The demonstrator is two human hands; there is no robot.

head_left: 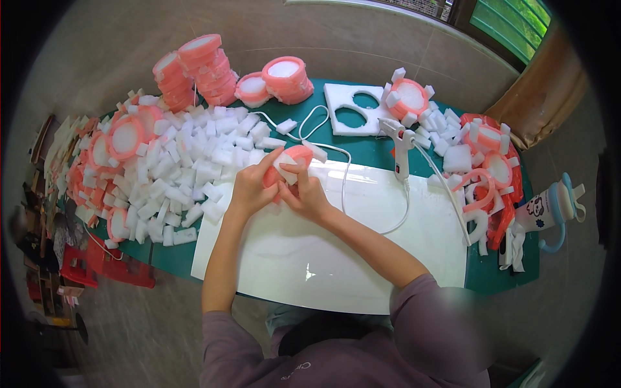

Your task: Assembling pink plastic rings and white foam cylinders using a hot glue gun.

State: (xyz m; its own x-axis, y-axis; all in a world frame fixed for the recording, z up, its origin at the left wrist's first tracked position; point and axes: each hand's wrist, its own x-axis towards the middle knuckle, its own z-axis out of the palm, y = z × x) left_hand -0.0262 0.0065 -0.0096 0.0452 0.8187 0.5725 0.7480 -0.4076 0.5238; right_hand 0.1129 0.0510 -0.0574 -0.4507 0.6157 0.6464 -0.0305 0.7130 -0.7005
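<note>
Both hands meet over the far left part of a glossy white board [362,252]. Between them is a pink foam ring [299,152] with a white centre, tilted up and partly covered by fingers. My left hand [251,187] grips its left side. Closed around the near side, my right hand [310,197] has its fingers pressed on the white part. A small white foam block [315,152] juts out at the ring's far right edge. To the right a white glue gun [402,145] stands upright, nozzle up, with its cord looping over the board.
A big heap of white foam blocks [194,145] covers the left of the green table [491,278]. Behind it rise stacks of pink rings [207,71]. A white foam sheet with round holes [333,103] lies at the back. At right are a red bag [501,226] and a cup [543,210].
</note>
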